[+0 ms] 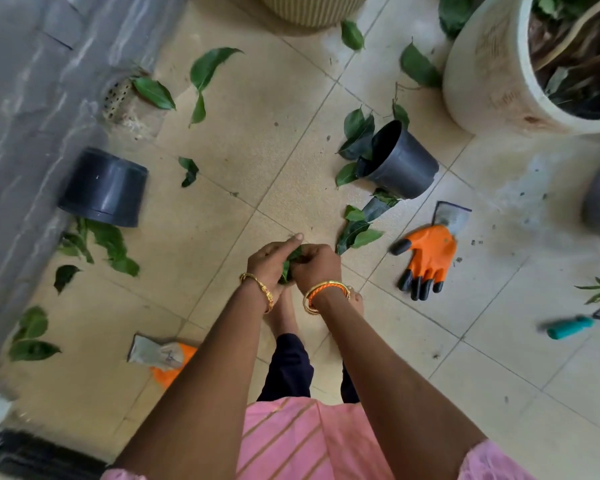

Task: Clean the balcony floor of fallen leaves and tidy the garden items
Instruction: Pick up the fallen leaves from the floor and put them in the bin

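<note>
Head view shows both hands meeting above the tiled floor (222,161). Left hand (269,259) and right hand (315,266) have their fingers curled around a small bunch of green leaves (289,264) — the bunch sits between the two palms, only partly visible. More leaves (208,65) lie scattered on the floor. One black pot (400,161) lies tipped to the right, another black pot (104,187) near the wall. An orange glove (426,259) rests just right of the hands — a second glove (163,358) lies lower left.
</note>
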Motion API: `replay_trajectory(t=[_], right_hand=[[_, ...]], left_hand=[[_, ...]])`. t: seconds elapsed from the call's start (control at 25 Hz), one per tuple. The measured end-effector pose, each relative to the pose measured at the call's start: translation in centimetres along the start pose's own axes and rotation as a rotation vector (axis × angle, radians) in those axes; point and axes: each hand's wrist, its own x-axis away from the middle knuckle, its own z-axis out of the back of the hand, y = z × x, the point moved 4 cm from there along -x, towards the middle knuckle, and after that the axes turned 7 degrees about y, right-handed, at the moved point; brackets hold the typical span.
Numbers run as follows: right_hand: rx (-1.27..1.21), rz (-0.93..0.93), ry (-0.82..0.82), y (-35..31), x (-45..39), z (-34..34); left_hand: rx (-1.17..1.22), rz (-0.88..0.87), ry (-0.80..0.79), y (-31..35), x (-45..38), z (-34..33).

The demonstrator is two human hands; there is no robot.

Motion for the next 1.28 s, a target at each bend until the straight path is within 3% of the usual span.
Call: replay_trajectory(t=[0.08,0.16,0.24,0.32,0.4,0.52,0.6,0.84,1.0,1.16,1.28], right_hand=[[0.003,-0.019,-0.128,0.0,-0.2,0.0],[-0.187,-0.135,-0.169,0.6,-0.5,0.5],[-0.275,-0.171,-0.040,1.8,-1.7,2.1],[-0.117,-0.121,0.162,3.4,-3.1,4.3],[0.036,-0.186,0.267,6.2,-5.3,5.4],[0.100,-0.402,0.328,9.8,-8.5,5.3],[0.089,-0.442,0.345,10.5,-10.3,4.1],[0.103,-0.313,0.429,9.4,-11.9,1.3],[0.009,-0.300,0.409,9.4,-10.6,2.5],[-0.011,-0.173,0.210,6.6,-6.9,2.7],[-0.085,-0.200,0.076,4.8,-5.0,2.7]], left_hand=[[-0.012,-0.011,0.120,-0.3,-0.7,0.2],[-0.020,0.004,0.203,-0.3,-1.0,0.5],[-0.072,0.026,0.235,-0.2,-1.3,0.7],[-0.195,0.067,0.220,-0.3,-1.4,0.7],[-0.245,0.091,0.182,-0.3,-1.6,0.2],[-0.307,0.059,0.155,-0.1,-2.7,-0.9],[-0.345,0.028,0.137,0.1,-3.9,-1.3],[-0.487,-0.057,0.182,1.2,-6.3,-1.3],[-0.488,-0.118,0.165,1.4,-5.9,-2.2],[-0.347,-0.061,0.062,0.2,-4.2,-4.7],[-0.395,-0.078,0.098,-0.3,-2.5,-6.3]])
